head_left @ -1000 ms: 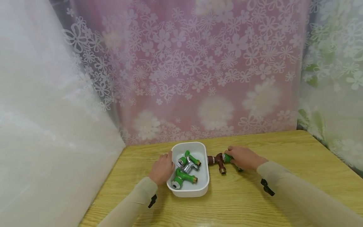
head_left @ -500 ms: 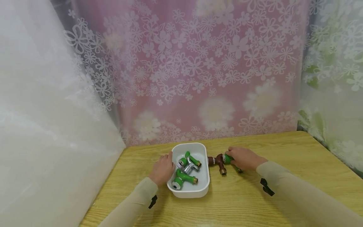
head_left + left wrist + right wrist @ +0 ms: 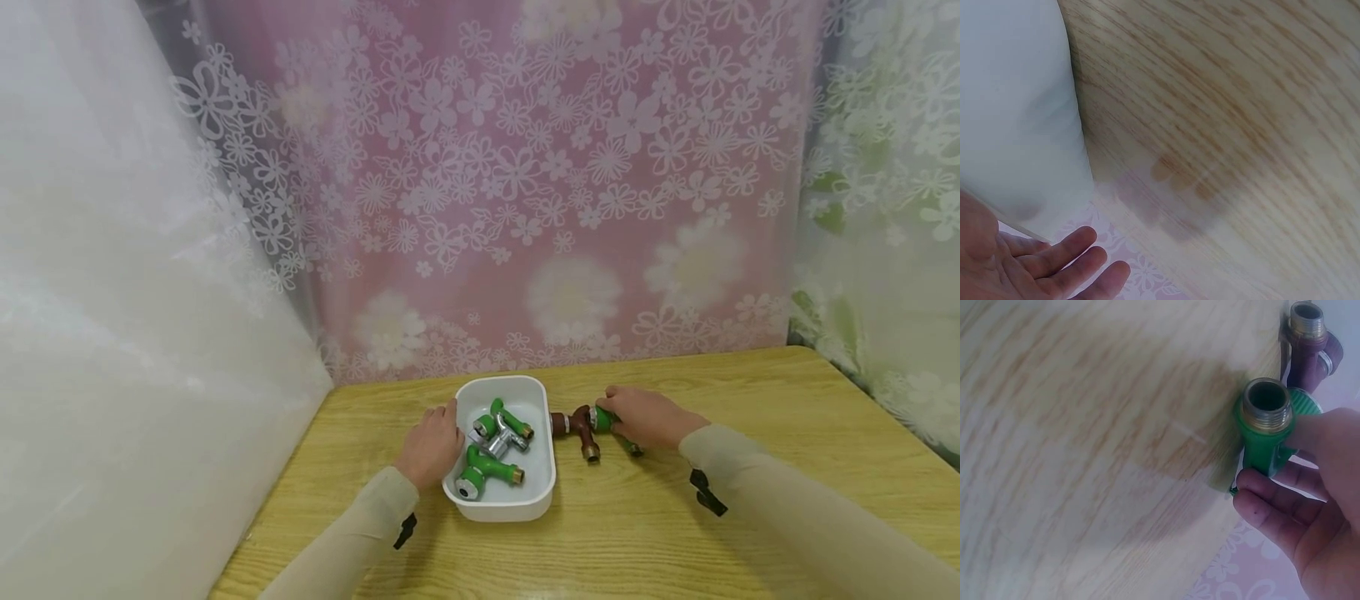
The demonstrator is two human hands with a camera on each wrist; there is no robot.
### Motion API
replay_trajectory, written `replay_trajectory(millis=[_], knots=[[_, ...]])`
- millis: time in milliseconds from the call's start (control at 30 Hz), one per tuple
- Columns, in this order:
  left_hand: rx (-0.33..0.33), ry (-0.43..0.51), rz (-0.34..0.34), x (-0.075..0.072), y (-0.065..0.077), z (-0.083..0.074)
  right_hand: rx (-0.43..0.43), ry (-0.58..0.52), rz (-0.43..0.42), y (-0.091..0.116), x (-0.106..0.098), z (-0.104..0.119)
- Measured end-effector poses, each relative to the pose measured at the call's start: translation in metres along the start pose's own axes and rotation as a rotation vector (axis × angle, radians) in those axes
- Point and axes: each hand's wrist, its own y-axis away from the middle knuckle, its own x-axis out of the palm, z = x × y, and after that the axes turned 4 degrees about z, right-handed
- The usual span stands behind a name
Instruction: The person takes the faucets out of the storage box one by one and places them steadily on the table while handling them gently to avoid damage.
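Note:
My left hand (image 3: 429, 446) rests at the left rim of a white plastic tray (image 3: 504, 512). In the left wrist view its fingers (image 3: 1060, 253) extend loosely past the tray's outer wall, while the thumb is hidden. Inside the tray lie two green faucets (image 3: 495, 469) with brass threaded ends and one chrome faucet (image 3: 497, 446). To the right of the tray, my right hand (image 3: 651, 415) grips another green faucet (image 3: 1263, 440), its threaded spout facing the right wrist camera. A dark red-brown faucet (image 3: 581, 425) lies between the held faucet and the tray.
The wood-grain table (image 3: 675, 533) carries everything. A pink floral curtain (image 3: 487, 208) hangs behind its far edge. White sheeting (image 3: 150, 333) closes the left side, and a leafy translucent curtain (image 3: 885, 275) hangs at the right.

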Motion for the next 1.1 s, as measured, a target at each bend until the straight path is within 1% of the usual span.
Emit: replay_trajectory(millis=[167,367,533,633,700,833,933,1100], knots=[[-0.012,0.001,0.01,-0.002,0.0,0.0,-0.01,0.005,0.006,-0.002,0.0,-0.003],[-0.007,-0.007,0.015,-0.001,-0.004,0.0,-0.002,0.005,0.013,0.0,-0.003,-0.002],[-0.005,-0.018,0.015,-0.002,-0.003,0.0,0.016,0.031,0.008,0.001,-0.007,0.0],[-0.01,-0.019,0.021,-0.001,-0.002,0.001,0.007,0.053,-0.01,0.002,-0.011,0.003],[-0.012,-0.019,0.024,0.0,-0.002,0.002,-0.012,0.065,-0.023,0.001,-0.015,0.007],[0.007,-0.03,-0.001,0.001,-0.002,0.003,-0.07,0.082,-0.06,-0.004,-0.025,0.018],[0.025,-0.039,-0.029,0.002,-0.003,0.004,-0.089,0.099,-0.063,-0.008,-0.036,0.03],[0.021,-0.037,-0.019,0.003,-0.002,0.004,-0.127,0.115,-0.038,-0.016,-0.047,0.05]])
